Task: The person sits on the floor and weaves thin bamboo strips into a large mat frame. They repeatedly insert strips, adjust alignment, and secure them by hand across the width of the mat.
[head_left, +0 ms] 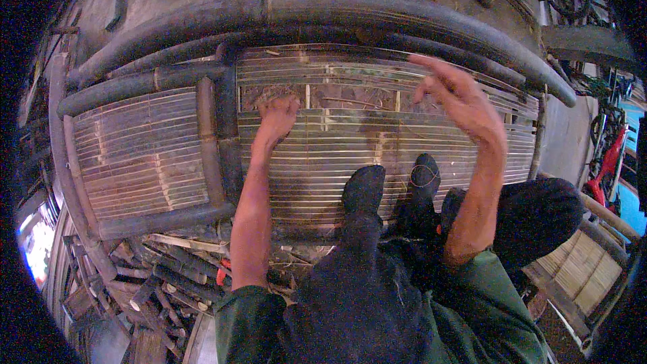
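Observation:
Below me is a bamboo bench (269, 2) whose seat is made of thin, split bamboo slats (310, 192). My left hand (278, 114) is at the left end of a long gap in the slats, with its fingers curled down at the gap's near edge. Whatever those fingers grip, if anything, is hidden. Over the right part of the same gap my right hand (461, 101) is raised, empty, its fingers apart and slightly blurred. Both my feet, in dark socks (364, 185), rest on the slats; a thin pale loop (424, 175) lies over the right one.
A second slatted panel (141, 155) in a thick bamboo frame adjoins on the left. Cut bamboo pieces (168, 283) are heaped at lower left. Another slatted piece (583, 273) stands at lower right. Something red (608, 167) is at the far right.

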Demonstrator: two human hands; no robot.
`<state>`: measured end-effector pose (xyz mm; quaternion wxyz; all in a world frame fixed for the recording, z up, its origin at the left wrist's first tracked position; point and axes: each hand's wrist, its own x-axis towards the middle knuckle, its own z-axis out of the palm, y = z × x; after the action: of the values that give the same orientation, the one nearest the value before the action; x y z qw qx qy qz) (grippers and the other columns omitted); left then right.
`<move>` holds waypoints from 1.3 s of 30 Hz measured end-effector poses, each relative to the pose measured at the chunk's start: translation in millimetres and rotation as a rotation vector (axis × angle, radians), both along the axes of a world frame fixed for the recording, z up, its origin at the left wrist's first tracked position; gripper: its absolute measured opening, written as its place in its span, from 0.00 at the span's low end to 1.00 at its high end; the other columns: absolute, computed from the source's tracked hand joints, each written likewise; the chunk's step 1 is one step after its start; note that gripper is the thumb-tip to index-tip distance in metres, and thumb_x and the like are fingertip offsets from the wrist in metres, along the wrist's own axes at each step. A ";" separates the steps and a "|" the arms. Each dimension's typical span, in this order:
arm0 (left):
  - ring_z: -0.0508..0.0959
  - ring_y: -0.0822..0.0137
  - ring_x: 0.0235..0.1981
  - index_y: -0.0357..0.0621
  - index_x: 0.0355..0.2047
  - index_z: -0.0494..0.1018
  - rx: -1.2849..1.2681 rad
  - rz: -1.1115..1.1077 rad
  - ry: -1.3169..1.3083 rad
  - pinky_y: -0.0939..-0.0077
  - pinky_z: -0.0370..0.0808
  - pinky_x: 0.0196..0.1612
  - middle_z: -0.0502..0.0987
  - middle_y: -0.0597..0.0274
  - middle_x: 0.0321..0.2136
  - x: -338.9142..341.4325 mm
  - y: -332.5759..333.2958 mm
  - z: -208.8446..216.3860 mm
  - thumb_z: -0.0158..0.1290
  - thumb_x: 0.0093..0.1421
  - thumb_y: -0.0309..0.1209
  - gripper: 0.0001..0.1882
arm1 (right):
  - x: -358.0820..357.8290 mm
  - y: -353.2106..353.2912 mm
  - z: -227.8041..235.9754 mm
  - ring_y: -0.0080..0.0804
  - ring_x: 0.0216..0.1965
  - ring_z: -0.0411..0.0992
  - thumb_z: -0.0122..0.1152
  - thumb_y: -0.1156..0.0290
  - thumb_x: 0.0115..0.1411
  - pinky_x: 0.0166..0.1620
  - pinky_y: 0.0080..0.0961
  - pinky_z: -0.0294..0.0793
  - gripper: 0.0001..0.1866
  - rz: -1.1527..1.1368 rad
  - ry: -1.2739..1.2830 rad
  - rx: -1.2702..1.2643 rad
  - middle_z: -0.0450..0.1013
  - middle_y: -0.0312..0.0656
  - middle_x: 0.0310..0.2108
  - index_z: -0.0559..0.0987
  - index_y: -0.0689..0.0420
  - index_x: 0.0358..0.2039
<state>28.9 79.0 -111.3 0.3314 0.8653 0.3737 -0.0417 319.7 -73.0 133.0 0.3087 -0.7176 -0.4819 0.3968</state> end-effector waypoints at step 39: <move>0.74 0.51 0.41 0.46 0.38 0.77 -0.192 0.276 -0.249 0.59 0.66 0.46 0.76 0.51 0.38 14.0 0.5 9.7 0.41 0.62 0.42 0.17 | -156.9 72.6 -188.9 0.15 0.12 0.58 0.32 0.50 0.66 0.14 0.16 0.64 0.21 -0.536 1.033 -0.508 0.66 0.34 0.19 0.67 0.53 0.38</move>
<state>42.9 79.4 -101.6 0.4587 0.7689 0.4389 0.0760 162.7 -0.4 -56.0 0.4101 -0.5800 0.0347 0.7030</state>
